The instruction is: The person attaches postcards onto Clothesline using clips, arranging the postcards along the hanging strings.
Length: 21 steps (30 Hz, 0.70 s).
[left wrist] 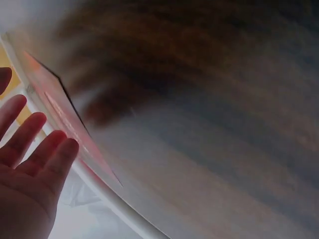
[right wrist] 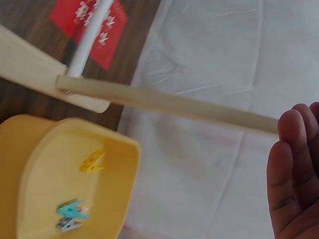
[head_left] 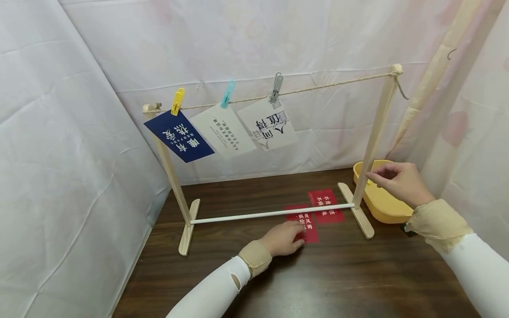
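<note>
My left hand is low over the table, fingertips at the nearer red card. Whether they touch it, I cannot tell; in the left wrist view the fingers are spread and hold nothing. A second red card lies beside the first, partly beneath the white rod. My right hand hovers by the right post, above the yellow basin, its fingers loosely bent with nothing seen between them. Inside the basin lie a yellow clothespin, a light-blue clothespin and a grey one.
A wooden frame with a right post and a left post carries a rope. From it hang a navy card, a white card and a grey-lettered card, each on a clothespin. White curtains surround the wooden table.
</note>
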Each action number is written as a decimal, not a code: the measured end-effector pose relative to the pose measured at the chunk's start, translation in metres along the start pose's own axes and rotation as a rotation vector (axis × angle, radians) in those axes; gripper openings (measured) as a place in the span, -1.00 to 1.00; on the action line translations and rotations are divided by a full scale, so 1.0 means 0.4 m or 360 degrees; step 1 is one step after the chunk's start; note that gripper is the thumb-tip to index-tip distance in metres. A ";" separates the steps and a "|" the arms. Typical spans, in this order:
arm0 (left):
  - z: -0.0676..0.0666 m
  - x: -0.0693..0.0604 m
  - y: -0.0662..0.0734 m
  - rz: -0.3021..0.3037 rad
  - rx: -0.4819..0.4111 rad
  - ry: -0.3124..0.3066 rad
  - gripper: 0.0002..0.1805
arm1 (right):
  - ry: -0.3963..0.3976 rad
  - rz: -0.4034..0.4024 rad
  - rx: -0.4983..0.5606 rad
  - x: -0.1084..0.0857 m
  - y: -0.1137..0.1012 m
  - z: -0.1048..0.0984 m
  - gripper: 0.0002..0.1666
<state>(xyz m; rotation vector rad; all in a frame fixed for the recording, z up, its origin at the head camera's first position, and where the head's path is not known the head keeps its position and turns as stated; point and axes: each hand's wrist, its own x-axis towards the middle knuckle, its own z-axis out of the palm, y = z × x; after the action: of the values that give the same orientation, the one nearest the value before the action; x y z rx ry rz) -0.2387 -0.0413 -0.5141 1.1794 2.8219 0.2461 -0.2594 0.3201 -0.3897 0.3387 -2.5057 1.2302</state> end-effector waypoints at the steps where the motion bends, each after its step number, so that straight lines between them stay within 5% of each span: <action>1: 0.006 0.001 0.002 0.0000 0.0019 -0.0023 -0.66 | -0.0014 0.0011 -0.0021 -0.003 0.007 -0.001 -0.78; 9: 0.028 0.004 0.015 -0.0023 0.0182 -0.0209 -0.37 | -0.0113 -0.0015 -0.0142 -0.017 0.077 0.002 -0.89; 21: 0.017 -0.002 0.019 -0.0110 0.0224 -0.0293 -0.40 | -0.0203 0.0031 -0.0369 0.026 0.148 -0.008 -0.82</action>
<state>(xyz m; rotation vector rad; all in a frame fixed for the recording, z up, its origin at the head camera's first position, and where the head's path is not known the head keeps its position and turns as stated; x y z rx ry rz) -0.2320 -0.0359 -0.5195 1.0653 2.7482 -0.0635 -0.2890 0.3575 -0.4262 0.3443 -2.7315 0.9374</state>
